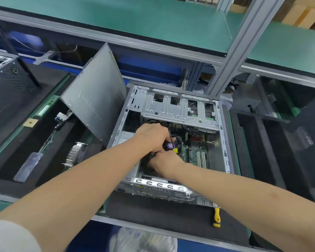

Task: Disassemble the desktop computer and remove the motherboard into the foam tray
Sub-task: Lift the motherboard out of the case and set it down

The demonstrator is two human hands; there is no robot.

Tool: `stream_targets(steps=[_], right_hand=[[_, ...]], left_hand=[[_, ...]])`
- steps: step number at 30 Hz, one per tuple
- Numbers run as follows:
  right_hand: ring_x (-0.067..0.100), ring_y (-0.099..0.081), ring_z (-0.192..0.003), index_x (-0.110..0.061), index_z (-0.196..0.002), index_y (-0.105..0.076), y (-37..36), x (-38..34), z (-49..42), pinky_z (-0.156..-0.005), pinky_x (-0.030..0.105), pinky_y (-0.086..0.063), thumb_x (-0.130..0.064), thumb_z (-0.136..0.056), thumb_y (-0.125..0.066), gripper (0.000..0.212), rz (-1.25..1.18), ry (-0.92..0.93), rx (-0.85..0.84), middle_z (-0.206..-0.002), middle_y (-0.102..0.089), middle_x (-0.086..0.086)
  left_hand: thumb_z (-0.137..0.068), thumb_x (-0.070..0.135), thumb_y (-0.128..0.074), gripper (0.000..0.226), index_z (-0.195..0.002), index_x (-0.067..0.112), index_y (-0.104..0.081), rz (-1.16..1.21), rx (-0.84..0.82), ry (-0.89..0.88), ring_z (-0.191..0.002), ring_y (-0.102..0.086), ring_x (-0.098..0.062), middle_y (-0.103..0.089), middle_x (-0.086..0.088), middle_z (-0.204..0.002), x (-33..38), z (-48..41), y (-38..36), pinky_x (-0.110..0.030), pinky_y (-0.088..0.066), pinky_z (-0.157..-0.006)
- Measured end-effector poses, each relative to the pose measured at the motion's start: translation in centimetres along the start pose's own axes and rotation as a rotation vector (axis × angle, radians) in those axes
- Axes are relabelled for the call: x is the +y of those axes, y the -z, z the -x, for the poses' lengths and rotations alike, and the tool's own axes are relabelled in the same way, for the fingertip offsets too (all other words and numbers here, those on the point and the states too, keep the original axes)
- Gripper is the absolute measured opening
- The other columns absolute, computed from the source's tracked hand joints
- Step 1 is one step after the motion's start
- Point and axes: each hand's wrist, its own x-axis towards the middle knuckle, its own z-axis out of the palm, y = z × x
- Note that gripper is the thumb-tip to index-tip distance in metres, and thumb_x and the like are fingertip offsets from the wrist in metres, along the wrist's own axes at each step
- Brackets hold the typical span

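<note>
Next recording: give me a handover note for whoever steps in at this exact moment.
Left hand: grips a cable with a yellow plug inside the case.
Right hand: fingers curled at the same spot, hold hidden.
Motherboard: in the case.
Done: side panel off, leaning at the left.
Left: free the board, lift it into the foam tray.
Screwdriver lies in front.

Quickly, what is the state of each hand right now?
Left hand: closed, gripping a dark cable inside the computer case.
Right hand: fingers hidden under it, so it cannot be told.
</note>
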Motion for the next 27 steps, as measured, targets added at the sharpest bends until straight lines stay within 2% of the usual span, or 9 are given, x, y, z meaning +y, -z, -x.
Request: stream_targets(steps=[4, 7, 11, 15, 18, 20, 23, 25, 27], right_hand=[[0.033, -0.054, -0.127, -0.016, -0.131, -0.064, -0.1, 0.2, 0.3, -0.069, 0.037, -0.040, -0.007, -0.103, -0.046, 0.035, -0.037, 0.009, -0.031, -0.126, -0.064, 0.014], [0.036, -0.056, -0.125, -0.016, -0.134, -0.064, 0.1, 0.0, 0.3, -0.071, 0.040, -0.044, -0.005, -0.103, -0.046, 0.037, -0.074, -0.028, -0.020, -0.130, -0.062, 0.016], [0.037, -0.059, -0.123, -0.016, -0.137, -0.062, 0.2, 0.0, 0.3, -0.074, 0.041, -0.045, -0.004, -0.104, -0.044, 0.040, -0.098, -0.027, -0.088, -0.135, -0.059, 0.018], [0.037, -0.061, -0.119, -0.016, -0.133, -0.065, 0.6, -0.1, 0.6, -0.075, 0.041, -0.048, -0.004, -0.102, -0.047, 0.037, -0.105, -0.011, -0.083, -0.132, -0.059, 0.017], [0.035, -0.067, -0.105, -0.014, -0.121, -0.067, 1.5, 0.9, 1.2, -0.069, 0.038, -0.048, -0.002, -0.096, -0.055, 0.030, -0.105, 0.015, -0.050, -0.113, -0.062, 0.012], [0.030, -0.066, -0.095, -0.018, -0.121, -0.066, 1.8, 1.9, 2.2, -0.070, 0.037, -0.052, -0.011, -0.096, -0.061, 0.026, -0.160, 0.070, 0.007, -0.113, -0.063, 0.007], [0.027, -0.058, -0.083, -0.022, -0.125, -0.061, 1.6, 3.3, 3.8, -0.070, 0.038, -0.052, -0.032, -0.100, -0.062, 0.027, -0.278, 0.126, 0.062, -0.097, -0.059, 0.003], [0.023, -0.058, -0.085, -0.024, -0.126, -0.059, 1.2, 4.5, 4.9, -0.071, 0.036, -0.049, -0.041, -0.100, -0.062, 0.032, -0.400, 0.095, 0.110, -0.090, -0.058, -0.001], [0.014, -0.061, -0.089, -0.029, -0.127, -0.062, 0.8, 5.7, 5.7, -0.077, 0.033, -0.050, -0.041, -0.099, -0.064, 0.031, -0.577, 0.069, 0.146, -0.097, -0.067, -0.006]], left_hand=[[-0.077, 0.063, -0.080, 0.056, -0.130, 0.052, -0.064, 0.019, -0.001, 0.000, -0.102, -0.065, -0.027, -0.067, 0.004, -0.117, 0.0, 0.2, -0.1, -0.033, -0.044, -0.070], [-0.078, 0.064, -0.079, 0.051, -0.126, 0.054, -0.065, 0.036, -0.015, 0.010, -0.090, -0.058, -0.026, -0.062, 0.006, -0.105, 0.0, 0.1, 0.0, -0.033, -0.044, -0.071], [-0.077, 0.064, -0.079, 0.057, -0.131, 0.051, -0.063, 0.016, -0.012, -0.014, -0.109, -0.065, -0.028, -0.067, 0.004, -0.120, 0.0, -0.1, -0.1, -0.034, -0.045, -0.075], [-0.082, 0.058, -0.079, 0.052, -0.131, 0.051, -0.063, 0.017, -0.012, -0.003, -0.108, -0.065, -0.028, -0.067, 0.003, -0.120, 0.1, -0.1, -0.1, -0.034, -0.048, -0.076], [-0.092, 0.036, -0.074, 0.046, -0.132, 0.054, -0.061, 0.017, 0.007, -0.005, -0.101, -0.064, -0.027, -0.067, 0.003, -0.124, 0.1, -0.1, -0.2, -0.034, -0.047, -0.072], [-0.092, 0.031, -0.074, 0.049, -0.132, 0.056, -0.060, 0.070, 0.001, 0.004, -0.095, -0.060, -0.028, -0.063, 0.004, -0.128, -0.1, -0.1, -0.4, -0.035, -0.047, -0.071], [-0.081, 0.048, -0.082, 0.059, -0.134, 0.057, -0.057, 0.144, -0.021, 0.004, -0.115, -0.061, -0.030, -0.058, 0.005, -0.136, -0.6, 0.1, -0.4, -0.039, -0.052, -0.082], [-0.084, 0.048, -0.077, 0.053, -0.133, 0.056, -0.058, 0.214, 0.011, -0.022, -0.123, -0.060, -0.026, -0.060, 0.008, -0.139, -0.9, 0.1, -0.2, -0.042, -0.053, -0.092], [-0.093, 0.037, -0.068, 0.044, -0.134, 0.052, -0.059, 0.314, 0.046, -0.050, -0.122, -0.060, -0.020, -0.062, 0.012, -0.139, -1.2, 0.1, 0.1, -0.043, -0.054, -0.096]])
